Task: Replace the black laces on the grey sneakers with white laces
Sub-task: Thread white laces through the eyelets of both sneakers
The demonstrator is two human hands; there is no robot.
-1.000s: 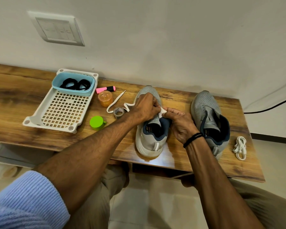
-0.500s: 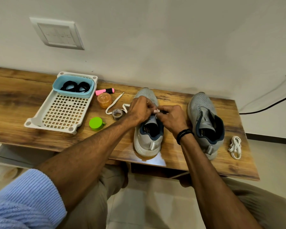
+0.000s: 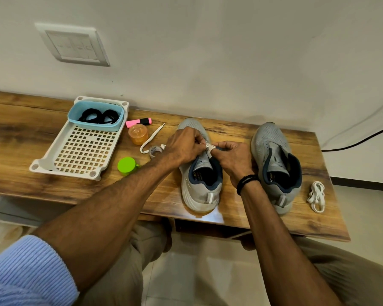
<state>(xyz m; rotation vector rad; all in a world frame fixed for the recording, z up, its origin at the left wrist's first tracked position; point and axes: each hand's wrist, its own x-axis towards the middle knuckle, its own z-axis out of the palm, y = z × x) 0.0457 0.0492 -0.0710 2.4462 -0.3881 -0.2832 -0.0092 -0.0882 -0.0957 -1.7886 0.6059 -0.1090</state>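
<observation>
Two grey sneakers stand on the wooden table, heels toward me. Over the eyelet area of the left sneaker (image 3: pixel 200 191) my left hand (image 3: pixel 184 146) and my right hand (image 3: pixel 232 159) meet, both pinching a white lace (image 3: pixel 150 139) at the shoe's tongue. The lace's free end trails left across the table. The right sneaker (image 3: pixel 276 164) stands alone with no lace visible in it. A second white lace (image 3: pixel 317 195) lies bundled at the far right. Black laces (image 3: pixel 98 115) are coiled in a blue tub (image 3: pixel 93 127).
A white perforated tray (image 3: pixel 80 151) holds the blue tub at the left. A pink highlighter (image 3: pixel 138 122), an orange container (image 3: pixel 138 134), a green cap (image 3: pixel 127 165) and a small tape roll (image 3: pixel 153 150) lie between tray and shoe. A wall stands behind; a black cable (image 3: pixel 358 140) runs right.
Both hands have shifted up the left sneaker toward its toe and closed together on the white lace. The camera view has tilted slightly.
</observation>
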